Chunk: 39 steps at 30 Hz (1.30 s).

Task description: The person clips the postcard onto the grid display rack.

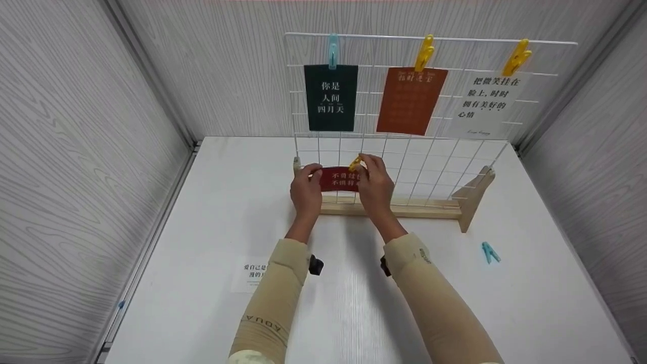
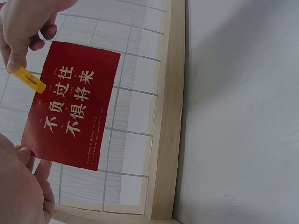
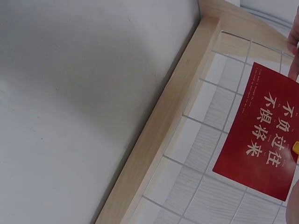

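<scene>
A red card [image 2: 74,107] with white characters lies against the lower left of a white wire grid [image 1: 404,151]. My left hand [image 1: 306,191] pinches the card's left edge between thumb and fingers. With thumb and fingers my right hand [image 1: 376,186] grips a yellow clothespin [image 2: 30,80], whose tip sits over the card's top edge. In the right wrist view the clothespin is mostly cut off by the frame's edge.
Clipped along the grid's top are a dark green card [image 1: 331,116], an orange card [image 1: 412,108] and a white card [image 1: 480,124]. The grid stands in a wooden base [image 1: 429,211]. A blue clothespin [image 1: 489,253] lies at right; another white card [image 1: 245,285] lies near the left forearm.
</scene>
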Each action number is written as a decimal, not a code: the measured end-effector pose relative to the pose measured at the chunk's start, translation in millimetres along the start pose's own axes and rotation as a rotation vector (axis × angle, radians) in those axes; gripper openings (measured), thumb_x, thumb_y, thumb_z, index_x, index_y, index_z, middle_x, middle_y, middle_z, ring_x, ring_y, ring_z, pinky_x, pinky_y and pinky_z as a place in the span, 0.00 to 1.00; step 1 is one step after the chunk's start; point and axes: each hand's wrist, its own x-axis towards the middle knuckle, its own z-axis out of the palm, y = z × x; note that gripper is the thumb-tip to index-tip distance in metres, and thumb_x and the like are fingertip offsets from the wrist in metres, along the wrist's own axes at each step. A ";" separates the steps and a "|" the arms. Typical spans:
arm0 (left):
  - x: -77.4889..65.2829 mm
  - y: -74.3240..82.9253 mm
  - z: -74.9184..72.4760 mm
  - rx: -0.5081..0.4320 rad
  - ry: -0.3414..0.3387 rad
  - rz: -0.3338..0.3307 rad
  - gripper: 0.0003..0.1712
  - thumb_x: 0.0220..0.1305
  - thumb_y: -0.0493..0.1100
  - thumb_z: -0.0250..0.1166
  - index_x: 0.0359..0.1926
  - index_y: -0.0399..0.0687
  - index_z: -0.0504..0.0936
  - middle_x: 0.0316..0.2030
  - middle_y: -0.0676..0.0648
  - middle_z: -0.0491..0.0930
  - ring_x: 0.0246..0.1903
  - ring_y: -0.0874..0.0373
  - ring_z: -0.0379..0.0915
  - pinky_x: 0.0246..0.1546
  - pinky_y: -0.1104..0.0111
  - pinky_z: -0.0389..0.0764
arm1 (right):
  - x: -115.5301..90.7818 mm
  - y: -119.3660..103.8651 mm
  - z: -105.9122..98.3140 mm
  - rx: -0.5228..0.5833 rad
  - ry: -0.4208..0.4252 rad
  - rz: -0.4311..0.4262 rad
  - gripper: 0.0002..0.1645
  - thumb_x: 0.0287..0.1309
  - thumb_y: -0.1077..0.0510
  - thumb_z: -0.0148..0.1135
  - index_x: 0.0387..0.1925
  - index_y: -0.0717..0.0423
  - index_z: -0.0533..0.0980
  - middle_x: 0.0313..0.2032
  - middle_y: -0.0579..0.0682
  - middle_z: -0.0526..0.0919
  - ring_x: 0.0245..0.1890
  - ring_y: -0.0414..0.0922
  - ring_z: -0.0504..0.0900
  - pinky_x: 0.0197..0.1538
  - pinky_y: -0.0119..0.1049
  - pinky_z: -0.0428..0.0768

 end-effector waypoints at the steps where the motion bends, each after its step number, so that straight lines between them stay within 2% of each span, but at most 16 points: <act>1: 0.2 0.2 -0.1 -0.002 -0.001 0.001 0.11 0.74 0.43 0.59 0.51 0.48 0.84 0.49 0.48 0.84 0.46 0.56 0.82 0.48 0.60 0.81 | 0.0 0.2 -0.3 0.005 -0.001 -0.003 0.16 0.70 0.59 0.61 0.56 0.57 0.80 0.51 0.52 0.82 0.50 0.48 0.85 0.50 0.43 0.83; 10: 1.4 1.0 -2.2 -0.005 -0.016 -0.038 0.11 0.74 0.43 0.60 0.52 0.51 0.84 0.50 0.50 0.84 0.46 0.57 0.81 0.47 0.62 0.80 | 1.5 -1.8 -2.4 -0.005 -0.010 0.023 0.16 0.70 0.55 0.61 0.55 0.55 0.79 0.52 0.50 0.84 0.48 0.46 0.87 0.48 0.44 0.84; 22: 1.8 1.9 -1.3 0.017 -0.021 -0.015 0.12 0.74 0.43 0.59 0.53 0.49 0.84 0.51 0.49 0.84 0.47 0.57 0.82 0.48 0.62 0.81 | 5.2 -1.6 -4.3 0.044 -0.038 0.095 0.16 0.70 0.51 0.62 0.54 0.51 0.83 0.49 0.46 0.83 0.48 0.41 0.84 0.51 0.41 0.82; 30: 0.7 1.5 -0.6 0.009 -0.012 -0.028 0.12 0.75 0.45 0.59 0.53 0.49 0.84 0.51 0.50 0.84 0.48 0.58 0.82 0.49 0.61 0.81 | 2.0 0.9 -5.2 0.045 -0.056 0.089 0.17 0.71 0.52 0.60 0.58 0.48 0.81 0.49 0.47 0.83 0.49 0.42 0.84 0.51 0.42 0.83; 35: -0.3 1.8 -1.1 -0.016 -0.001 -0.043 0.13 0.75 0.45 0.59 0.55 0.49 0.82 0.50 0.49 0.84 0.48 0.57 0.82 0.50 0.61 0.81 | 0.0 4.4 -9.2 0.064 -0.048 0.060 0.18 0.70 0.53 0.61 0.58 0.51 0.80 0.49 0.48 0.84 0.48 0.43 0.85 0.50 0.42 0.83; 39: -0.4 1.4 -1.5 -0.024 0.003 -0.051 0.13 0.74 0.45 0.60 0.55 0.49 0.81 0.49 0.49 0.85 0.47 0.57 0.82 0.50 0.61 0.80 | -3.0 7.3 -14.6 0.094 -0.057 0.087 0.18 0.71 0.52 0.60 0.58 0.52 0.80 0.49 0.49 0.83 0.47 0.44 0.85 0.50 0.44 0.83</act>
